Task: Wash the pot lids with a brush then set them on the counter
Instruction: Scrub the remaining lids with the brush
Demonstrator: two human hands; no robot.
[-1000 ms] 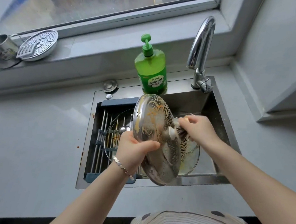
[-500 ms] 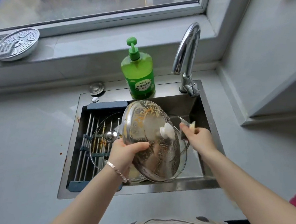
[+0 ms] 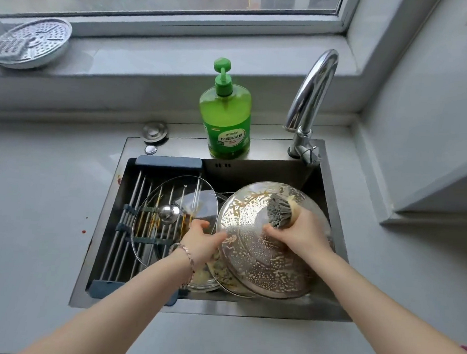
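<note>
A greasy metal pot lid (image 3: 252,257) lies tilted over the right half of the sink, its surface speckled with droplets and orange residue. My left hand (image 3: 202,240) grips its left rim. My right hand (image 3: 301,235) holds a brush with grey bristles (image 3: 279,210), and the bristles press on the lid's upper middle. A glass lid with a steel knob (image 3: 170,214) rests on the drying rack in the sink's left half, streaked orange. Another lid's edge (image 3: 215,281) shows under the metal one.
The steel sink (image 3: 255,153) has a rack of bars (image 3: 127,225) on its left. A green soap bottle (image 3: 225,116) and the tap (image 3: 311,99) stand behind. A perforated steamer plate (image 3: 30,42) lies on the windowsill. Grey counter (image 3: 33,219) spreads on both sides.
The metal lid went from nearly upright to lying flatter over the sink's right side. My right hand brought the brush onto the lid's face. The camera view shifted.
</note>
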